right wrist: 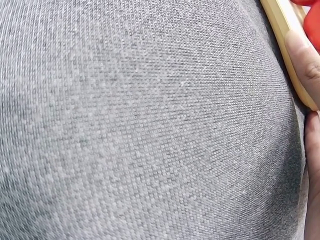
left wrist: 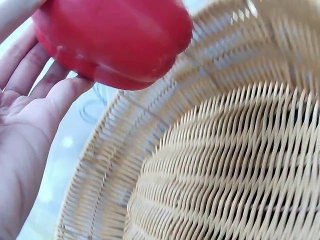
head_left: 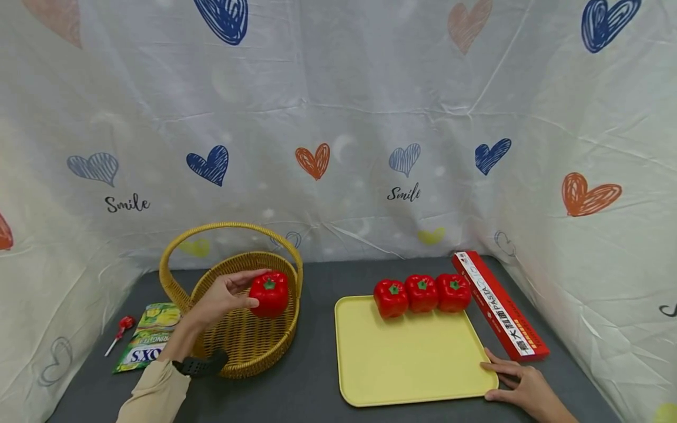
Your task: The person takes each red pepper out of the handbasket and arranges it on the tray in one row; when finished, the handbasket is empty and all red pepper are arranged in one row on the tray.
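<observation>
My left hand grips a red bell pepper with a green stem, held above the wicker basket. Close up in the left wrist view, the fingers and thumb press the sides of the pepper, with the basket's weave beyond it. At the near right corner of the yellow tray, my right hand holds the edge between thumb and fingers. The tray's rim shows beside the fingers in the right wrist view. Three more red peppers stand in a row along the tray's far edge.
An arched handle rises over the basket. Left of it lie a green-yellow snack bag and a red lollipop. A long red pasta box lies right of the tray. Behind the dark table hangs a heart-printed cloth.
</observation>
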`<state>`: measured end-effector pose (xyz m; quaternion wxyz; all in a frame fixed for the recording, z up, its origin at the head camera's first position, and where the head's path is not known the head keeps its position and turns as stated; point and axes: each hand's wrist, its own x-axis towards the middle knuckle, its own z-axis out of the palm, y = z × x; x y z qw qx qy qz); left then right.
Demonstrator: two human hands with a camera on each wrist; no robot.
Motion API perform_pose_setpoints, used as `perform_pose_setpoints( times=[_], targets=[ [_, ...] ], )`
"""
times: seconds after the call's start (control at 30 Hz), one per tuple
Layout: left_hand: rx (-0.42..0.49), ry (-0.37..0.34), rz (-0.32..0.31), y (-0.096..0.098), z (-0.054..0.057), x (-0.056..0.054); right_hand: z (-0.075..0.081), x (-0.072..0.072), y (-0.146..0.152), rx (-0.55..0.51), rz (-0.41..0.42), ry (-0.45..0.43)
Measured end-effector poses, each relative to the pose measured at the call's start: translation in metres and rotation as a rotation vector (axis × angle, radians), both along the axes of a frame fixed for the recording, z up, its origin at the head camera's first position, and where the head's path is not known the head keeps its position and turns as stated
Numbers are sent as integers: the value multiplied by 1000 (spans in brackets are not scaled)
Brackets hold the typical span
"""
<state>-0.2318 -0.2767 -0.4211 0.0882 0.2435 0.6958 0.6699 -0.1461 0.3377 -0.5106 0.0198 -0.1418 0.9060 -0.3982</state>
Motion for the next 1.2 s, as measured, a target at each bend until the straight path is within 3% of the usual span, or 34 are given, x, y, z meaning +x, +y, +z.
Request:
perform_pose_setpoints(
  times=[0.17,0.3,0.47,0.57,0.7,0.9,1.2],
  targets=[
    [97,-14,-111,14,7,12,0,-2,1,-1,-2,0],
    [116,-23,-154,31,6,24,0,-2,1,34,0,-31],
    [113,-64,-157,63,4,37,1,0,1,65,-2,-72],
    [152,-76,-121,85,0,40,1,0,2,84,-15,-78],
    [216,-68,-68,115,-13,40,1,-1,3,112,-26,-70],
    [232,-88,-71,146,-38,36,2,0,3,104,-15,-84],
    [225,-103,6,164,-72,10,2,-4,2,73,-22,-74]
  ],
)
